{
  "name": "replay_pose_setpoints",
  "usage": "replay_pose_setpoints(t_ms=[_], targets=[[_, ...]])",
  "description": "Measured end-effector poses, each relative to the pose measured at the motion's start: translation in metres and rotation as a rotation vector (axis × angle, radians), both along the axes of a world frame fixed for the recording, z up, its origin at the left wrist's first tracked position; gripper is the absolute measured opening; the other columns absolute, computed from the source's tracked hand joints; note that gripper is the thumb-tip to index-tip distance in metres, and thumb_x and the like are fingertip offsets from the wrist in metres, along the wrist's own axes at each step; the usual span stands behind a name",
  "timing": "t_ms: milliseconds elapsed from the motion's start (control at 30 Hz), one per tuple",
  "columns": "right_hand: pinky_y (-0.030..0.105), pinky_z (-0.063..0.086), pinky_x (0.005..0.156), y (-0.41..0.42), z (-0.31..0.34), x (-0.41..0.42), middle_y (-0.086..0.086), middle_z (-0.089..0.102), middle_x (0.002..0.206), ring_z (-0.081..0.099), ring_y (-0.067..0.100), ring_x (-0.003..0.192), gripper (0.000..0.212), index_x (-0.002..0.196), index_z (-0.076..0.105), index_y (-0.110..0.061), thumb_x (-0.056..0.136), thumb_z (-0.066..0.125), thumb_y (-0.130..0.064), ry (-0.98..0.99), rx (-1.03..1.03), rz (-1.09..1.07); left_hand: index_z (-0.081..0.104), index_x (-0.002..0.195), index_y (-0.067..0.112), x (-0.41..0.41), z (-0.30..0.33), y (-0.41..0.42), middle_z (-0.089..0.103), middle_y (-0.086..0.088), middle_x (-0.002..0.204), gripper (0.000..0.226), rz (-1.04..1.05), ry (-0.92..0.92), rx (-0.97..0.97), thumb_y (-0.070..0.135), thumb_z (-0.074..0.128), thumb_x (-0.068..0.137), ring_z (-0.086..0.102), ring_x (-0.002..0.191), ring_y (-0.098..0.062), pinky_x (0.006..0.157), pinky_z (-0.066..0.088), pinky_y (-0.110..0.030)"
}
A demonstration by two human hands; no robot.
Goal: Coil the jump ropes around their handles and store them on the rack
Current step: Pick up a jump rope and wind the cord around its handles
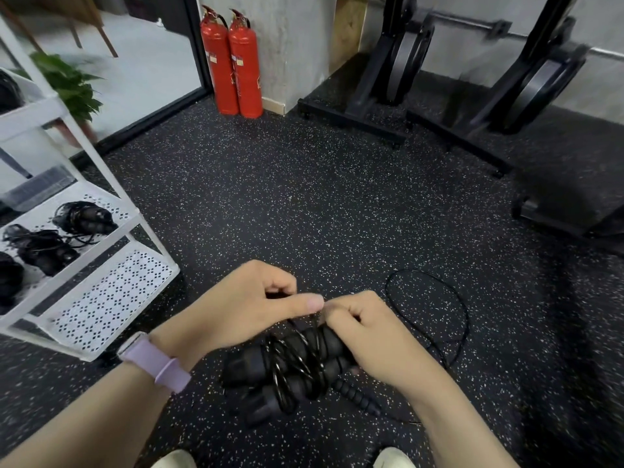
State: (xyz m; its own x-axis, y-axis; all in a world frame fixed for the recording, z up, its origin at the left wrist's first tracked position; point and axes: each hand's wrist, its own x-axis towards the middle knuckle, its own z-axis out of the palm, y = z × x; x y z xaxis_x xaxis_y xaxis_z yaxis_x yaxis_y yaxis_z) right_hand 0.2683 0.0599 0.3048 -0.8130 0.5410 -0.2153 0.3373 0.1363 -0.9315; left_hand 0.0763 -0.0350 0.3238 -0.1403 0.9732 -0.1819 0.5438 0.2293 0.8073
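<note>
Speckled black rubber floor [270, 197] fills the room. Near the middle, the right hand [364, 336] grips two black handles [290, 369] with rope [297, 363] wound around them, while the left hand [246, 305] pinches the rope just above. Loose rope [462, 309] lies on the floor at right. At left, a white rack [101, 298] holds coiled jump ropes [84, 217].

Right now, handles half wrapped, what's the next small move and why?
Probably another turn of cord around the handles. The right hand grips them, the left hand pinches the cord, and a loose loop lies on the floor, so it isn't ready for the rack.
</note>
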Motion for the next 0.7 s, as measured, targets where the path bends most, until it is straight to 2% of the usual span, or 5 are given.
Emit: replay_pose_setpoints(t_ms=[200,233,300,467,700], targets=[[0.023,0.034,0.040,0.004,0.001,-0.001,0.015,0.050,0.049,0.044,0.022,0.036,0.030,0.063,0.066,-0.017,0.086,0.052,-0.031,0.214,-0.437,-0.142,0.065,0.081,0.012,0.015,-0.005,0.005,0.064,-0.007,0.084,0.037,0.171,-0.555,-0.083,0.042,0.059,0.101,0.058,0.062,-0.001,0.071,0.051,-0.024],[0.023,0.030,0.040,0.005,0.000,-0.001,0.015,0.048,0.050,0.041,0.022,0.037,0.033,0.067,0.063,-0.008,0.086,0.051,-0.031,0.254,-0.472,-0.157,0.069,0.092,0.011,0.017,-0.008,0.003,0.067,-0.006,0.099,0.014,0.252,-0.521,-0.094,0.018,0.063,0.102,0.060,0.062,0.013,0.078,0.051,-0.014],[0.025,0.024,0.040,0.008,-0.003,-0.002,0.015,0.045,0.052,0.035,0.020,0.040,0.043,0.073,0.052,0.010,0.092,0.044,-0.028,0.331,-0.542,-0.209,0.062,0.087,0.017,0.017,-0.014,0.001,0.064,0.003,0.094,0.030,0.346,-0.190,-0.075,-0.012,0.059,0.095,0.057,0.060,0.022,0.072,0.046,-0.002],[0.032,0.023,0.044,0.012,0.003,-0.007,0.026,0.061,0.077,0.039,0.021,0.049,0.041,0.094,0.067,0.001,0.104,0.033,-0.021,0.453,-0.768,-0.450,0.055,0.073,0.016,0.004,-0.023,0.008,0.059,0.002,0.060,0.063,0.281,0.235,-0.082,0.062,0.023,0.102,0.050,0.053,-0.012,0.055,0.037,-0.033],[0.030,0.045,0.049,0.035,-0.004,0.003,0.019,0.072,0.089,0.058,0.020,0.061,0.051,0.124,0.061,-0.002,0.112,0.036,-0.045,0.424,-0.690,-0.811,0.043,0.070,0.025,-0.007,-0.026,-0.001,0.050,0.005,0.050,0.054,0.171,0.622,0.033,0.065,0.021,0.099,0.048,0.045,-0.009,0.046,0.033,-0.027]])
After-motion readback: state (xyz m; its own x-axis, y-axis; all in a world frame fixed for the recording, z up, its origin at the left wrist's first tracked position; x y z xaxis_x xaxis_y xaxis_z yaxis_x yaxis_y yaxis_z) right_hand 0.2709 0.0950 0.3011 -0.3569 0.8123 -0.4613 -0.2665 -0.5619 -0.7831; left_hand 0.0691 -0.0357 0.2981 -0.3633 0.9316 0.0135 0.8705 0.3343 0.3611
